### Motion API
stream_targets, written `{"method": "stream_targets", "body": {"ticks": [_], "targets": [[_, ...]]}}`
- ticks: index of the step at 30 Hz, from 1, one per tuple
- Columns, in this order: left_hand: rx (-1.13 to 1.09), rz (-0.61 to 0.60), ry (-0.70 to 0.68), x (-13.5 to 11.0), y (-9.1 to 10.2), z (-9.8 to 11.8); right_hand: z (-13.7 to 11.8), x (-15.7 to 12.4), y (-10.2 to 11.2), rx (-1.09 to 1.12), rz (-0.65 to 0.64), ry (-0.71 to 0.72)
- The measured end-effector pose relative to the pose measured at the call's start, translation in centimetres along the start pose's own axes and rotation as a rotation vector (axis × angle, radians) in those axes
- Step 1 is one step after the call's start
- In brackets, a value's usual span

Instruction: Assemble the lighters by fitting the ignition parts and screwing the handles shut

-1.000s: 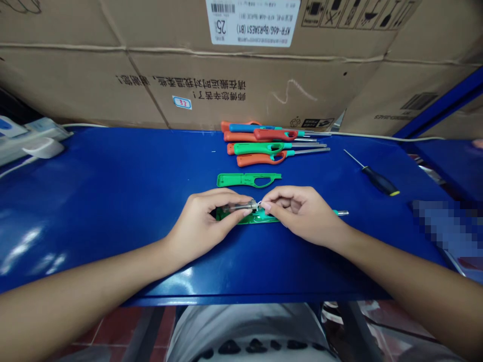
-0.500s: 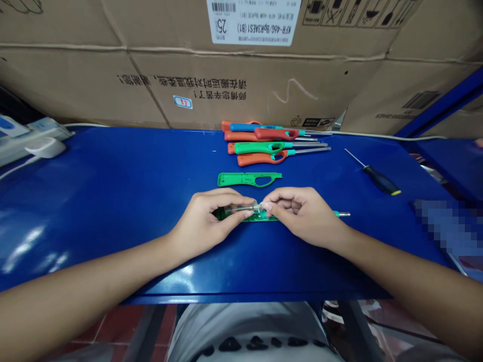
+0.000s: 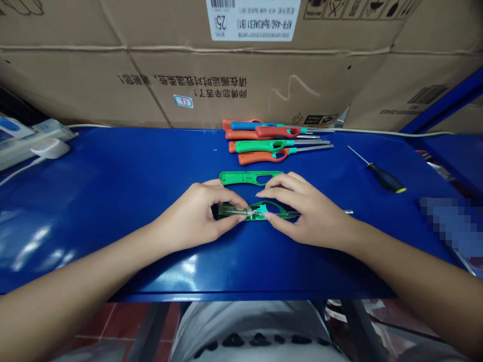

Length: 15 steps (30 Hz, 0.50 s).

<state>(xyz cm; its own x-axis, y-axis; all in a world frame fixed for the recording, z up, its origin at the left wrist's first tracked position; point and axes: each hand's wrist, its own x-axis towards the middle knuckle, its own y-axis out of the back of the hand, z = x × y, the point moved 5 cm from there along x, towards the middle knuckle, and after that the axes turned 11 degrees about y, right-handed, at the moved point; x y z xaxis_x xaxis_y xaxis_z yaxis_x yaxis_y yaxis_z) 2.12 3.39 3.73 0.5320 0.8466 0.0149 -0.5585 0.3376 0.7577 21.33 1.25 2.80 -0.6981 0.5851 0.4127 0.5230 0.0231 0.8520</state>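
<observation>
A green half of a long-nosed lighter [image 3: 279, 207] lies on the blue table with its inner side up and its metal tube pointing right. My left hand [image 3: 206, 208] grips a clear fuel tank [image 3: 230, 210] between thumb and fingers, at the left part of that half. My right hand [image 3: 302, 208] is spread over the lighter's trigger end, its thumb near a turquoise trigger [image 3: 261, 209] and its forefinger raised. Just beyond lies the other green shell half [image 3: 241, 177], partly behind the fingers of both hands.
Several assembled lighters [image 3: 262, 159], orange, red, green and blue, lie in a pile at the back. A screwdriver [image 3: 387, 178] rests at the right. At the far left is a white power strip [image 3: 15, 151] with a charger plugged in. A large cardboard box [image 3: 188, 70] stands behind the table.
My right hand has let go of the tank's end and its fingers have spread, uncovering the turquoise trigger. The tank, held by my left hand, has come down lower into the green half.
</observation>
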Motion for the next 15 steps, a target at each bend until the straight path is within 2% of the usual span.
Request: {"method": "stream_targets", "body": {"ticks": [3,5,9,15], "targets": [[0.029,-0.027,0.011,0.02,-0.15,-0.06,0.0,-0.11,-0.64,-0.058,-0.14,0.06],[0.03,-0.036,0.03,0.08,-0.22,-0.18,0.07,-0.2,-0.89,-0.067,-0.186,0.066],[0.021,-0.05,0.036,0.11,-0.24,-0.32,0.19,-0.24,-0.89,-0.061,-0.189,0.06],[0.036,-0.008,-0.01,0.13,-0.07,-0.32,0.24,-0.22,-0.75,-0.054,-0.207,0.047]]}}
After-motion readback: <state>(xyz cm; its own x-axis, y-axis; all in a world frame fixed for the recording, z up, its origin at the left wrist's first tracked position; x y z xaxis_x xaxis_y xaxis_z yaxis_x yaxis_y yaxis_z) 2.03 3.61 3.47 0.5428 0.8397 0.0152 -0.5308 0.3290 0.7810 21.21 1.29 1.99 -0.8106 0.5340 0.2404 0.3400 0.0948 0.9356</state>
